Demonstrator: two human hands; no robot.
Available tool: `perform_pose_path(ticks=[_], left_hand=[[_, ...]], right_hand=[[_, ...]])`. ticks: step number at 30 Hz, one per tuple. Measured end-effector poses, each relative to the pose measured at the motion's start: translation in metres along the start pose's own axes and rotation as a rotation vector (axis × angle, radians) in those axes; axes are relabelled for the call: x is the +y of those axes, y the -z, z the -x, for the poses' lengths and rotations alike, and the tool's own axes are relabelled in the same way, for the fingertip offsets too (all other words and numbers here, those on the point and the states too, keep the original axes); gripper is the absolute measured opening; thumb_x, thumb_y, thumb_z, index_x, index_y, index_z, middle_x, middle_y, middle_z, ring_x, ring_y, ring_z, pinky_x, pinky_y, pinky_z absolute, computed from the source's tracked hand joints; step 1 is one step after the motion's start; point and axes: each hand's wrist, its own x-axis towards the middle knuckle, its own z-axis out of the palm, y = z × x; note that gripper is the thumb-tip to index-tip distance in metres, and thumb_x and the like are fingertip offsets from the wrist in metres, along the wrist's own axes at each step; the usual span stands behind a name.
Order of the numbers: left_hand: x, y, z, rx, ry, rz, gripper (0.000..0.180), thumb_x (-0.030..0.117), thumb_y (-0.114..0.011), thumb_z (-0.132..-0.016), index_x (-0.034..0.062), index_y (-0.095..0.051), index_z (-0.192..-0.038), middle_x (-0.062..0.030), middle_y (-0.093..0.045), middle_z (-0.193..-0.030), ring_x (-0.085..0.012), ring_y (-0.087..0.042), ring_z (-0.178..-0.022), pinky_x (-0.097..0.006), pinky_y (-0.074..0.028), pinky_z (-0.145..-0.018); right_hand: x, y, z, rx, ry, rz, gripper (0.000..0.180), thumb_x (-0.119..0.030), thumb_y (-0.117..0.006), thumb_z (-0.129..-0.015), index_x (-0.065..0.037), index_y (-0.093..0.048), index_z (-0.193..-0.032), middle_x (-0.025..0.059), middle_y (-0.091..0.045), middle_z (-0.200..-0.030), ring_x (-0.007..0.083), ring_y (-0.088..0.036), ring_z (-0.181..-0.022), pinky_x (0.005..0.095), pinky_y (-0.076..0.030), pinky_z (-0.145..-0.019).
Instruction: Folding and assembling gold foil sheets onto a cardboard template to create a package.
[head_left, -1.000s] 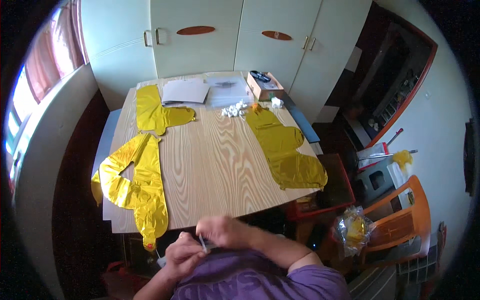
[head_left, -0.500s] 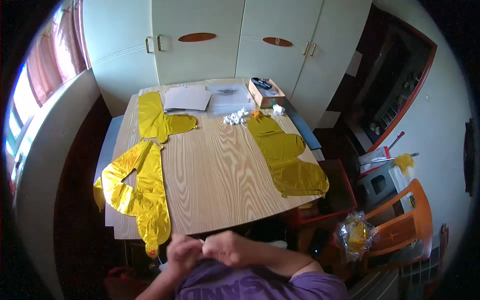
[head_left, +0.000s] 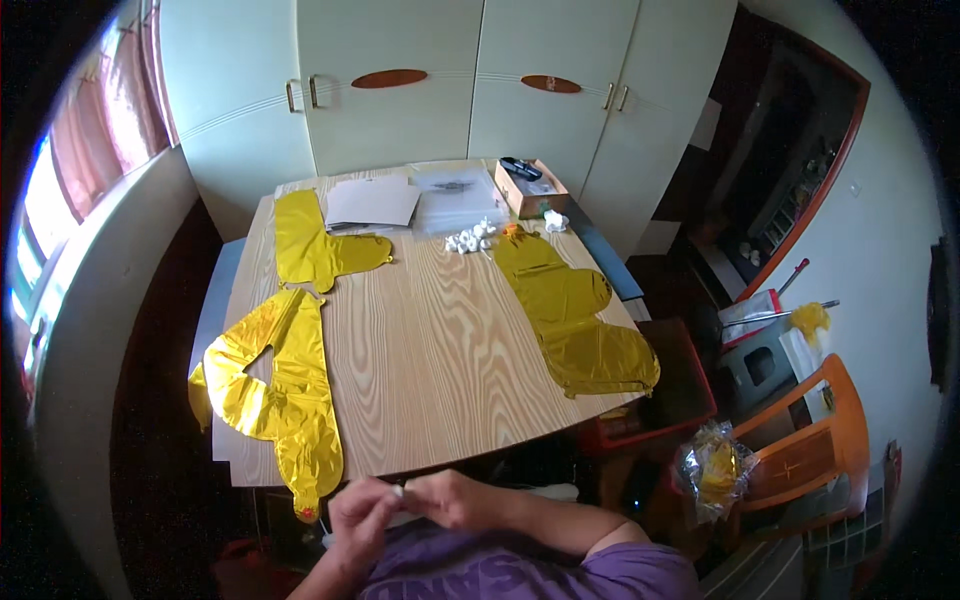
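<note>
My left hand (head_left: pixel 360 516) and my right hand (head_left: pixel 452 500) meet just off the table's near edge, fingers closed in a pinch. Between their fingertips a small white piece (head_left: pixel 398 491) shows, too small to make out its kind. Left of the hands, a flat gold foil balloon (head_left: pixel 307 375) with an opening in it hangs partly over the near edge. Beyond it lies a second gold foil balloon (head_left: pixel 300 240), bent like an L. A third gold foil balloon (head_left: pixel 560 305) with rounded lobes is spread along the right side.
On the wooden table (head_left: pixel 420 350) sit several small white rolls (head_left: pixel 470 237), grey-white sheets (head_left: pixel 372 203), clear plastic bags (head_left: pixel 455 195) and a small wooden box (head_left: pixel 530 190) with a black object. A wooden chair (head_left: pixel 815 450) with a clear-wrapped gold packet (head_left: pixel 718 470) stands at right.
My hands stay together above my lap; the left has turned slightly, and the small white piece between the fingertips shows more clearly. The items on the table have not moved.
</note>
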Motion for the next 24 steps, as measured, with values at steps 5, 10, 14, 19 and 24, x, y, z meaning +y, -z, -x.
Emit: perform_pose_path(ticks=[5,10,14,19,24], left_hand=[[-0.008,-0.005,-0.003,-0.101,-0.117,-0.252,0.003,0.001,-0.070,-0.082,0.0029,-0.070,-0.080,-0.0077,-0.063,-0.072,-0.0203,-0.058,-0.067,-0.031,-0.045,-0.062],[0.015,0.000,-0.001,-0.057,0.426,0.481,0.014,0.006,-0.065,-0.088,-0.0023,-0.066,-0.078,-0.0035,-0.060,-0.073,-0.0104,-0.053,-0.068,-0.026,-0.042,-0.061],[0.000,0.005,-0.010,0.291,0.300,0.149,0.015,0.011,-0.065,-0.092,0.0000,-0.067,-0.082,-0.0016,-0.062,-0.075,-0.0117,-0.055,-0.067,-0.026,-0.044,-0.060],[-0.009,-0.012,0.001,-0.112,-0.017,-0.262,0.002,0.004,-0.071,-0.082,0.0019,-0.070,-0.083,-0.0067,-0.063,-0.073,-0.0168,-0.057,-0.067,-0.030,-0.044,-0.063],[-0.002,-0.003,0.004,0.105,0.306,0.338,0.010,0.004,-0.067,-0.088,-0.0043,-0.068,-0.083,-0.0060,-0.063,-0.079,-0.0101,-0.055,-0.072,-0.026,-0.044,-0.065]], right_hand=[[-0.021,0.023,-0.010,0.081,0.018,-0.026,0.018,-0.019,-0.055,-0.098,-0.003,-0.056,-0.090,0.0124,-0.058,-0.078,0.0278,-0.061,-0.073,0.0357,-0.047,-0.067],[0.013,0.003,-0.004,0.032,-0.025,-0.099,0.019,-0.018,-0.051,-0.100,-0.003,-0.054,-0.089,0.0116,-0.055,-0.076,0.0251,-0.057,-0.069,0.0340,-0.046,-0.066],[-0.009,-0.004,0.002,0.012,0.055,-0.046,0.018,-0.017,-0.053,-0.098,-0.003,-0.055,-0.088,0.0117,-0.054,-0.073,0.0263,-0.056,-0.066,0.0336,-0.045,-0.063],[-0.011,0.019,-0.016,0.169,0.058,0.045,0.019,-0.020,-0.055,-0.098,-0.004,-0.056,-0.089,0.0127,-0.055,-0.073,0.0274,-0.058,-0.066,0.0353,-0.046,-0.061],[0.016,-0.008,-0.007,0.115,0.063,0.004,0.028,-0.028,-0.050,-0.101,-0.002,-0.054,-0.092,0.0163,-0.055,-0.074,0.0295,-0.061,-0.069,0.0381,-0.048,-0.066]])
